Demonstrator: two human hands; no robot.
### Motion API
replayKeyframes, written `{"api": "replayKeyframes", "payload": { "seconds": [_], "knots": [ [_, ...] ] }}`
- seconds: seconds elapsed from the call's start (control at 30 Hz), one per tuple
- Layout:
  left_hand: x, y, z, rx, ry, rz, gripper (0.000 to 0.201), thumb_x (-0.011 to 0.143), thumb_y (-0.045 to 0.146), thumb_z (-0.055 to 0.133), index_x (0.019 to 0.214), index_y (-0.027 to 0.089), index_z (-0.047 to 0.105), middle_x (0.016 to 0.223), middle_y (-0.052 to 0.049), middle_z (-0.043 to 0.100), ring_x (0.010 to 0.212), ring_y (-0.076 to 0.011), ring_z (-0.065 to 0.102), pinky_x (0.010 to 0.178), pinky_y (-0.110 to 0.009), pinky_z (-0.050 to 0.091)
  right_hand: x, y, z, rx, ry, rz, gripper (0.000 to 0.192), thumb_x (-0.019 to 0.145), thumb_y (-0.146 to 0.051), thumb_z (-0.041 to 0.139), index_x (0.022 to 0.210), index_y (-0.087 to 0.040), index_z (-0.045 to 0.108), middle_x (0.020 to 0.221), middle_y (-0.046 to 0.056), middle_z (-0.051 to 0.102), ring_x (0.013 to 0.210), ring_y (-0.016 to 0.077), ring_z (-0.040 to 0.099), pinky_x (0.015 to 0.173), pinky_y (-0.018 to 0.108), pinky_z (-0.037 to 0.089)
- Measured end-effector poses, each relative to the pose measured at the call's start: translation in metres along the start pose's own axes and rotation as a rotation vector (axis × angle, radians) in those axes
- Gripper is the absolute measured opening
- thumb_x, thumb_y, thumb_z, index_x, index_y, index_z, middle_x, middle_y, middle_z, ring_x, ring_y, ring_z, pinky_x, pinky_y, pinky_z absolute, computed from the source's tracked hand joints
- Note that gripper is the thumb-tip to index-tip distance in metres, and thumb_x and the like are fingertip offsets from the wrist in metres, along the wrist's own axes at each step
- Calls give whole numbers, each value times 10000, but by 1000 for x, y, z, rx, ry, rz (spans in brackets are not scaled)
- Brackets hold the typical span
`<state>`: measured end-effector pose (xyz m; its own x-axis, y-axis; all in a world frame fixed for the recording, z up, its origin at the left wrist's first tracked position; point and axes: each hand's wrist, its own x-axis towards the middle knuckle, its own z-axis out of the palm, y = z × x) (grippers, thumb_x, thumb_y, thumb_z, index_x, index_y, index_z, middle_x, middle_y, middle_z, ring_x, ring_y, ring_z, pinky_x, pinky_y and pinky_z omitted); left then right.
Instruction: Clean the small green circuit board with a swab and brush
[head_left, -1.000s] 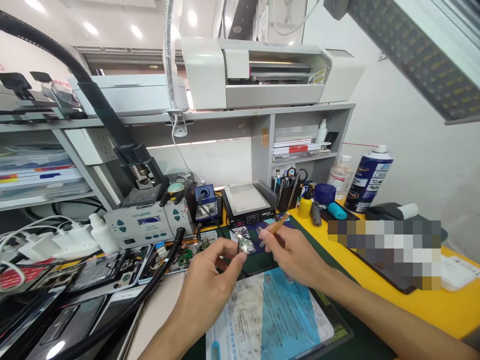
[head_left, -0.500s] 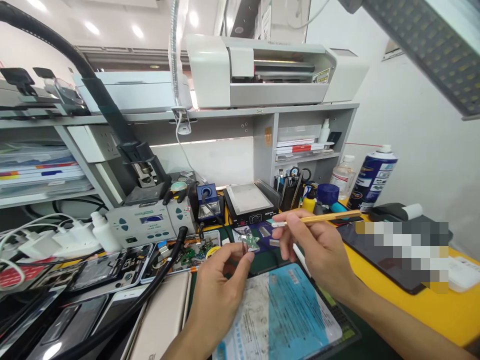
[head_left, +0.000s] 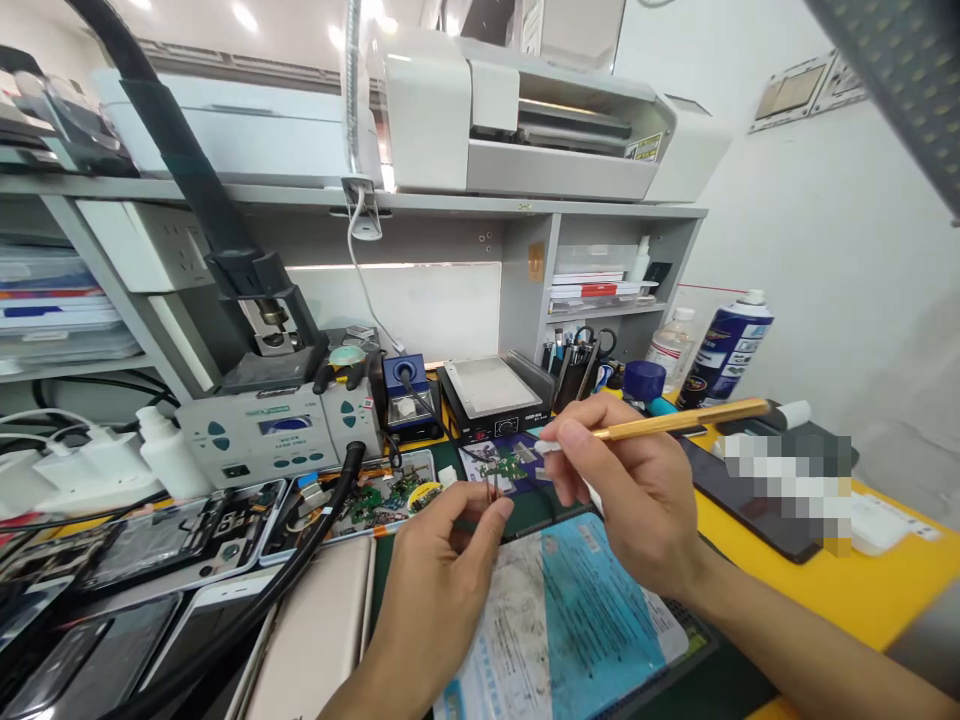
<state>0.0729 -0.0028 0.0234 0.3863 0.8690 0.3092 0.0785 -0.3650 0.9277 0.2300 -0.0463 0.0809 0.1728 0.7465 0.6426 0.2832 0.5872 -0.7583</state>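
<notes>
My left hand (head_left: 439,580) pinches a small green circuit board (head_left: 501,468) between thumb and forefinger, lifted a little above the bench. My right hand (head_left: 626,485) grips a thin yellow-handled brush (head_left: 675,420) like a pen, its white tip beside the board and its handle pointing right. Under both hands lies a blue and white printed sheet (head_left: 562,625) on a dark green mat (head_left: 705,680).
A soldering station (head_left: 262,435), blue tip-cleaner stand (head_left: 405,390) and black hot plate (head_left: 495,395) line the back. Opened phones (head_left: 180,535) and a black hose (head_left: 300,570) crowd the left. Spray can (head_left: 724,345), tool cup (head_left: 574,375) and dark tablet (head_left: 750,490) sit right on the yellow table.
My right hand turned the brush so its handle now points right, with the tip held close to the board. The left hand kept pinching the board. The camera shifted slightly downward.
</notes>
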Motion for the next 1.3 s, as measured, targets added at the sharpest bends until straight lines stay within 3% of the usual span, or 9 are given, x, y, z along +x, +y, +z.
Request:
{"api": "replayKeyframes", "payload": {
  "seconds": [0.13,0.23,0.33,0.43,0.7,1.03,1.3],
  "knots": [
    [-1,0,-1,-12,-17,-8,213,929,413,613,841,223,653,823,1,661,728,-171,594,630,-244,523,-3,5,-1,-123,-11,-47,181,1031,-309,514,933,-224,641,733,-16,536,570,129,515,505,269,420],
    [-3,2,-2,-12,-29,-14,209,944,401,603,847,221,647,833,4,654,738,-169,597,636,-242,519,-4,4,-1,-290,-76,-236,117,993,-191,523,1006,-189,640,823,21,591,689,157,577,600,304,470],
    [-3,3,-3,-11,-38,-15,205,947,401,601,858,223,648,821,10,644,748,-172,609,644,-245,516,-5,3,0,-393,-138,-440,174,902,-59,544,1033,-128,638,882,72,653,799,184,623,686,330,506],
    [-3,4,-4,-11,-41,-18,216,952,409,587,868,221,652,816,9,648,748,-175,610,643,-247,512,-7,2,0,-413,-192,-537,208,861,-16,551,1038,-80,639,892,97,663,830,190,622,691,323,522],
    [-3,5,-4,-6,-52,-12,204,953,390,576,872,222,659,806,16,653,720,-163,593,634,-239,484,-12,5,3,-432,-151,-550,212,862,-13,559,1051,-43,649,930,126,677,899,194,638,743,319,542],
    [-3,9,-3,-5,-38,5,211,954,363,565,963,211,711,789,23,660,655,-144,555,654,-234,485,-14,0,6,-457,-209,-562,244,870,9,546,1088,-39,645,957,121,685,893,192,623,721,326,548],
    [-4,9,-5,5,-48,2,211,959,360,576,1014,218,722,831,17,700,734,-161,638,662,-233,495,-15,0,7,-400,-213,-554,270,859,30,547,1106,-24,640,955,141,673,894,201,633,747,340,566]
  ]
}}
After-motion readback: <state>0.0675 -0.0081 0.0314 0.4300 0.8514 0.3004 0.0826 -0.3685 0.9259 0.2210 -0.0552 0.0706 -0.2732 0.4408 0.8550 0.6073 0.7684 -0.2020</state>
